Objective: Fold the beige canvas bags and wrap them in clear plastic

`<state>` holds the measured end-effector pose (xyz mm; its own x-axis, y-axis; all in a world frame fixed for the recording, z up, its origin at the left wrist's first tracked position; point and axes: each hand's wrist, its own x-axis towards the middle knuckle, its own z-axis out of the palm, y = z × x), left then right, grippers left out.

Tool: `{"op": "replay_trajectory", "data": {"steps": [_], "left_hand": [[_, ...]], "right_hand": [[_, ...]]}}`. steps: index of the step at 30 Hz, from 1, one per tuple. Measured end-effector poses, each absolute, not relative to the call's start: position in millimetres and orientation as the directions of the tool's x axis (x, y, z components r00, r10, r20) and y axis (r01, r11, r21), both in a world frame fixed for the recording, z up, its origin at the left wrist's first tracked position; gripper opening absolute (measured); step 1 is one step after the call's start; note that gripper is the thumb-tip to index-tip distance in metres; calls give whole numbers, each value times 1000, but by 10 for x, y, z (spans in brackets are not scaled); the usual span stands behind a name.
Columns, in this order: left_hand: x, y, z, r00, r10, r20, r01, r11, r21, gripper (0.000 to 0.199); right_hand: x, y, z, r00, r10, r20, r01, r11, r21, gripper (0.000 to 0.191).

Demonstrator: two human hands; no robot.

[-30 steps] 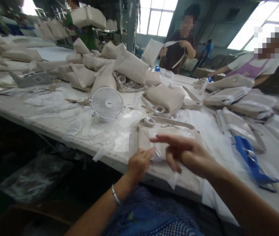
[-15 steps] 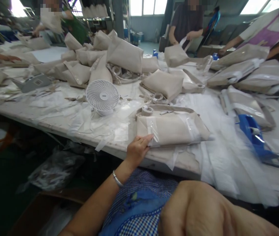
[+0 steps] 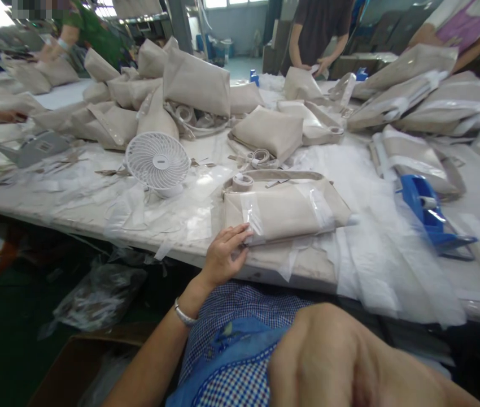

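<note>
A beige bag [image 3: 284, 217] lies flat near the table's front edge, with clear tape strips over both ends and a rolled strap at its upper left. My left hand [image 3: 223, 254] rests at its lower left corner, fingers stretched onto the bag and thumb apart. Very close to the camera, my right hand [image 3: 328, 356] is raised at the bottom of the view with its fingers curled in. Whatever it may hold is hidden. Right of the bag, clear plastic sleeves [image 3: 375, 254] spread over the table edge.
A white fan [image 3: 158, 161] stands left of the bag. A blue tape dispenser [image 3: 428, 212] is at the right, a grey dispenser [image 3: 40, 148] at the left. More beige bags [image 3: 197, 82] are piled behind. Several people work across the table.
The view has tilted and shifted, so the table sits slightly higher and further left. My left thumb has spread away from its fingers at the bag's corner. My right hand stays curled near the camera.
</note>
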<state>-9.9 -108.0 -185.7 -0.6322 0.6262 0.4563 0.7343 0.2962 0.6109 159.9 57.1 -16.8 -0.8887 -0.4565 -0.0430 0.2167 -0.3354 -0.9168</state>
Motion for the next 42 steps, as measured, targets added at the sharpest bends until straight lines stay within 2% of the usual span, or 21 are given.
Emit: {"op": "replay_trajectory", "data": {"steps": [3,6,8,10,13,15,17,21,23,25,29,31,33,35,37,39,40,42], "left_hand": [[-24,-1095,-1713,-751,508,421,610,291,737,41],[134,-1142,-1476,-898,305,316,385,201,901,32],[253,-1177,-1323,-920,279,275,317,117,941,30],[348,-1202,-1221,-892,320,320,377,133,917,33],[425,-1213,-1193,-812,352,466,569,297,767,38],[444,-1218,-1231,-751,353,558,660,387,644,32],[445,-1238,-1277,-714,365,598,699,416,581,26],[390,-1339,-1319,-782,349,516,623,426,656,13],[347,-1399,-1326,-840,305,449,543,434,719,7],[322,-1440,-1342,-861,309,403,505,429,749,7],[360,-1438,-1412,-782,457,424,610,421,671,30],[394,-1415,-1443,-726,505,467,679,416,605,28],[406,-1399,-1453,-702,523,484,704,406,582,20],[379,-1401,-1452,-743,480,466,661,421,620,13],[304,-1422,-1468,-819,359,448,573,464,675,6],[185,-1458,-1538,-850,237,470,520,518,679,6],[116,-1478,-1596,-840,223,495,526,559,641,8],[-16,-1517,-1749,-799,307,517,573,647,503,13]], "right_hand": [[1367,472,-395,-928,-359,-98,254,-420,-871,19],[1161,422,-739,-983,-72,-169,183,-472,-863,25],[1086,419,-931,-978,39,-207,162,-489,-857,34],[1054,417,-1045,-969,22,-247,194,-551,-812,40],[1048,388,-1104,-958,-72,-276,254,-658,-709,42],[1054,362,-1130,-949,-121,-290,290,-694,-659,44],[1065,347,-1183,-939,-153,-309,326,-684,-652,47],[1088,362,-1354,-921,-119,-372,375,-534,-758,49],[1088,380,-1426,-906,-133,-401,409,-518,-752,51],[1079,392,-1464,-904,-158,-398,413,-569,-712,50],[1062,374,-1465,-915,-185,-358,386,-654,-650,47],[1067,353,-1466,-917,-204,-342,388,-656,-648,45],[1077,338,-1487,-917,-216,-336,394,-623,-676,44],[1090,338,-1529,-911,-201,-361,411,-532,-741,48],[1101,353,-1578,-916,-121,-383,399,-386,-832,53],[1110,375,-1616,-930,-26,-368,362,-254,-897,57],[1113,384,-1625,-936,6,-351,341,-217,-915,58],[1124,399,-1621,-945,25,-325,315,-192,-930,59]]}}
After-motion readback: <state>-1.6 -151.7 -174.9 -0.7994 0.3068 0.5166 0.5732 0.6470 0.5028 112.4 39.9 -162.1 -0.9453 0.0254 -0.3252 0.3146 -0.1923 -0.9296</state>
